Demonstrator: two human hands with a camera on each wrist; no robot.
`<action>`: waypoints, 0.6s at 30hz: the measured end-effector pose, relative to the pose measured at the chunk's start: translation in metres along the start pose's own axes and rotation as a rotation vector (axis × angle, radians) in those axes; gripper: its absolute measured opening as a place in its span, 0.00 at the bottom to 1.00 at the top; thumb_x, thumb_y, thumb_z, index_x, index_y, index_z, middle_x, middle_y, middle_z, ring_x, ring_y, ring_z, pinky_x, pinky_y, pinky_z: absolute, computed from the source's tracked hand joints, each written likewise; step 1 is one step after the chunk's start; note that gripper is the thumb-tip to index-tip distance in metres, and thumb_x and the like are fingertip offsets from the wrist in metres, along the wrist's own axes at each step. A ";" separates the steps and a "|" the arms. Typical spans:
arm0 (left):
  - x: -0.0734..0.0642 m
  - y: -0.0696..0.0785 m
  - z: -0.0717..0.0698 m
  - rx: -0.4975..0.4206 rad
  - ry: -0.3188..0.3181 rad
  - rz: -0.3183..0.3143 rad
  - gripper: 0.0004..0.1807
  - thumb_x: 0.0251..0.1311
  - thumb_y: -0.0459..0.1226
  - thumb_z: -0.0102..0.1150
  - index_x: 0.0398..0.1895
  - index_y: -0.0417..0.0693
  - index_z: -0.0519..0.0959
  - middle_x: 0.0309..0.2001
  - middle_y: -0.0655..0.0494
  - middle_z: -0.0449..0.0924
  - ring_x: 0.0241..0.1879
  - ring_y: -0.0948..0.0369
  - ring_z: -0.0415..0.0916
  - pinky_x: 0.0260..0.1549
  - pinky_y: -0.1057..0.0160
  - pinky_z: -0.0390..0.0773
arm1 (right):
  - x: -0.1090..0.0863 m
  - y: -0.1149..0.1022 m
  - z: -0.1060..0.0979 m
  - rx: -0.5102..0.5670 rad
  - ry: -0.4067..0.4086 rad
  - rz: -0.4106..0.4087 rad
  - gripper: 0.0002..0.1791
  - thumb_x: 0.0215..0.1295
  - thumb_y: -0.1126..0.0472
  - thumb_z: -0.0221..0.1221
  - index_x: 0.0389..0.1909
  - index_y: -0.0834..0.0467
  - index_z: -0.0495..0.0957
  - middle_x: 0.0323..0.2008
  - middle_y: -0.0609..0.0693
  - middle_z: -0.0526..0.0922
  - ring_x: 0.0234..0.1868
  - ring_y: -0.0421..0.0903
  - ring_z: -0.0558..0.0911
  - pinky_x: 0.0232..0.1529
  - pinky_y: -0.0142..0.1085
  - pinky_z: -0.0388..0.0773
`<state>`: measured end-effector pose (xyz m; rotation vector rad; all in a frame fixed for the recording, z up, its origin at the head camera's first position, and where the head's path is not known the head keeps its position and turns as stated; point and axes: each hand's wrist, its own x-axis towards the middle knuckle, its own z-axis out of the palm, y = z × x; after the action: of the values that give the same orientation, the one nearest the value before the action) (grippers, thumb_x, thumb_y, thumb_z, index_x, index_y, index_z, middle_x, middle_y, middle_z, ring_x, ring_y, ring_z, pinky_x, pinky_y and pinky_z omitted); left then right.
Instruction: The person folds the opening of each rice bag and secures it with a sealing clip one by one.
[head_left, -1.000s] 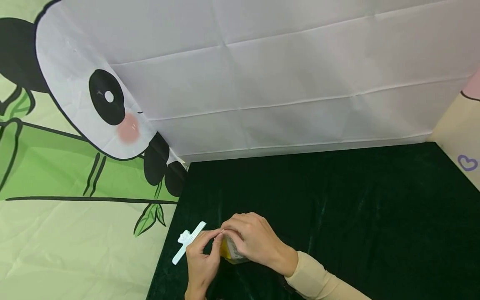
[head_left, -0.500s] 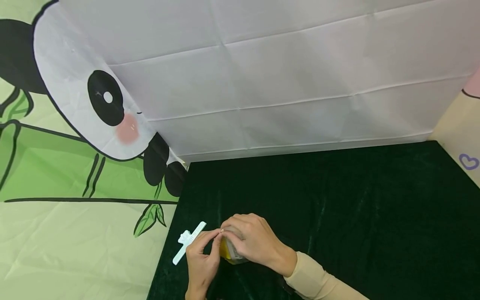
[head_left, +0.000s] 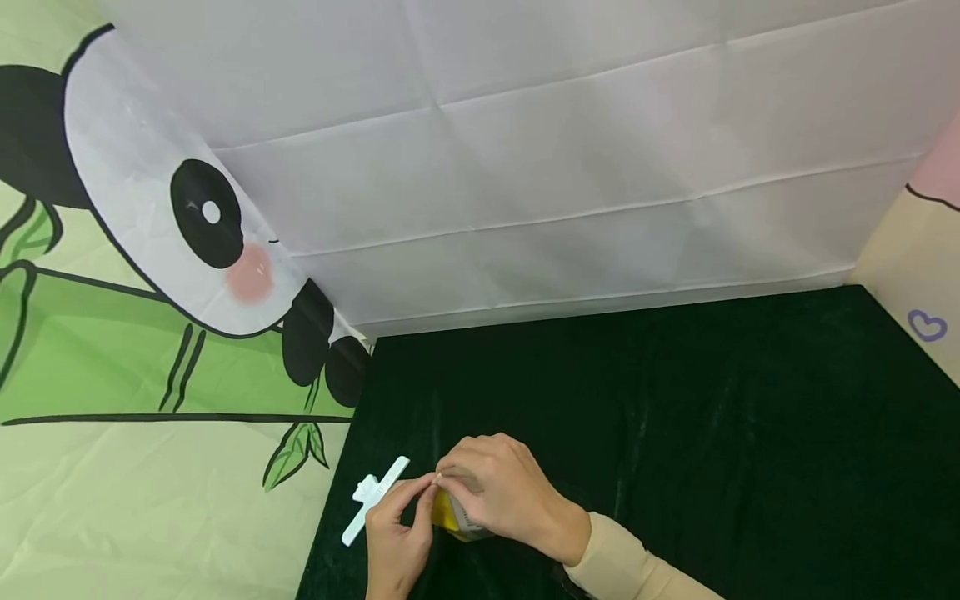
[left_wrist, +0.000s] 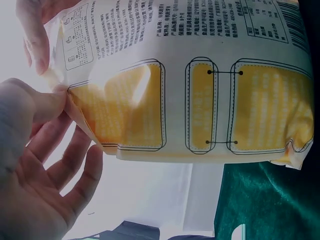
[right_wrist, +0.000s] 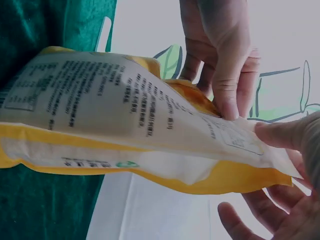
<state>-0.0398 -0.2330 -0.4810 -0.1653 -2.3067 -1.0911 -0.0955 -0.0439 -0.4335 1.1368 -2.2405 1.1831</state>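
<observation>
Bag (head_left: 452,517) partly hidden in head view

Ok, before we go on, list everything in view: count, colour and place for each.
Bag: one, yellow and whitish with dark print, between the hands
Clip: one, white, on the cloth beside the left hand
Cloth: one, dark green, over the table
Panda backdrop: one stretch, green, black and white, left side
Plain backdrop: one stretch, white, behind the table
Heart backdrop: one stretch, cream and pink with a purple heart, right edge
Sleeve: one, cream, on the right arm
Left hand: one, bare, pinching the bag's edge
Right hand: one, bare, pinching the same edge
</observation>
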 end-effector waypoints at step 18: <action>0.000 0.003 -0.005 0.059 -0.099 -0.157 0.10 0.67 0.27 0.69 0.44 0.50 0.90 0.41 0.63 0.92 0.38 0.70 0.84 0.42 0.70 0.86 | 0.007 -0.009 -0.004 -0.039 -0.065 0.047 0.04 0.71 0.61 0.69 0.40 0.50 0.92 0.38 0.40 0.92 0.39 0.36 0.89 0.49 0.34 0.86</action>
<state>-0.0362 -0.2350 -0.4769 -0.0156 -2.4722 -1.1113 -0.0928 -0.0469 -0.4220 1.1295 -2.3405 1.1301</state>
